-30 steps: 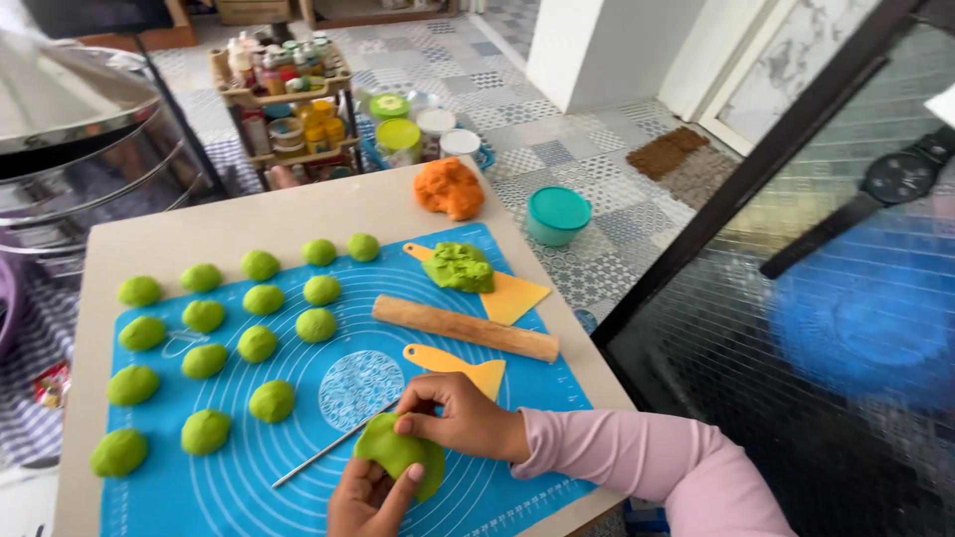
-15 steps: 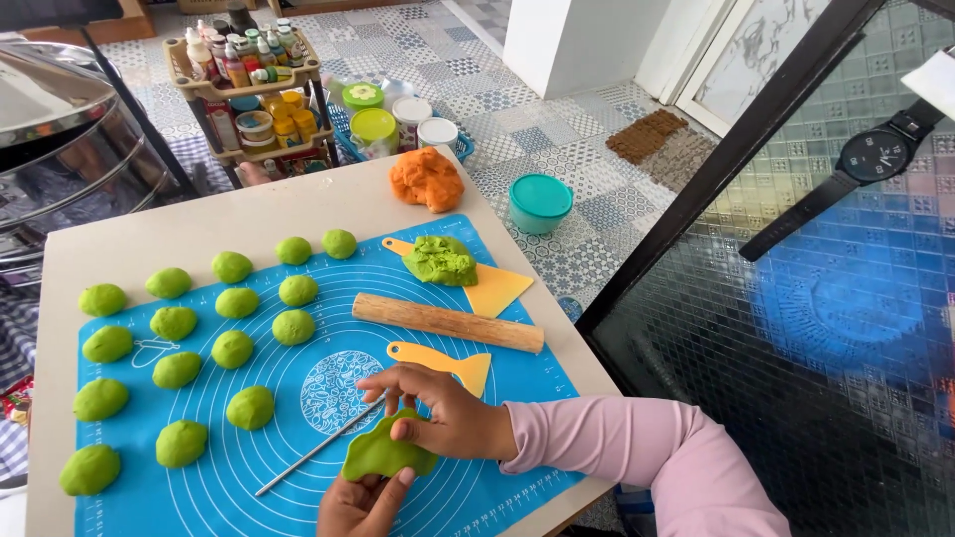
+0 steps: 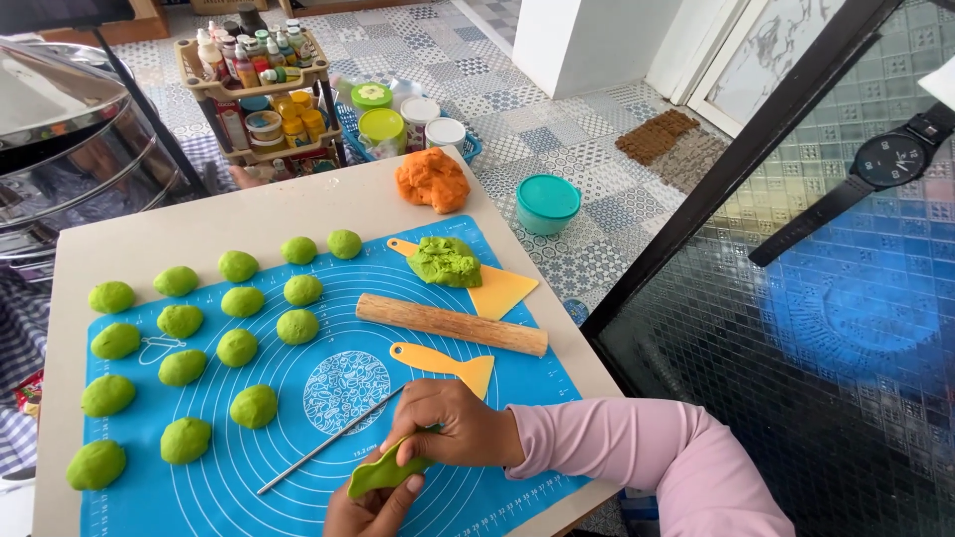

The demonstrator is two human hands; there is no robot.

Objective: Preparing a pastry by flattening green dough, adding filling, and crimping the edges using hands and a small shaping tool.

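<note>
Both my hands hold one flattened piece of green dough [image 3: 378,474] over the near edge of the blue silicone mat [image 3: 328,398]. My right hand [image 3: 453,426], in a pink sleeve, pinches its upper edge. My left hand [image 3: 370,507] supports it from below at the bottom of the view. A thin metal rod [image 3: 323,444] lies on the mat just left of my hands. Several green dough balls [image 3: 239,348] sit in rows on the left half of the mat.
A wooden rolling pin [image 3: 450,323], a yellow scraper [image 3: 448,363] and a second scraper carrying green dough [image 3: 445,261] lie on the mat. Orange dough [image 3: 431,179] sits at the table's far edge. A spice rack [image 3: 261,94], jars and a teal container [image 3: 548,202] stand on the floor beyond.
The dough went from a ball to a flattened, folded piece between my hands. The camera view shifted slightly, bringing my hands lower in the frame.
</note>
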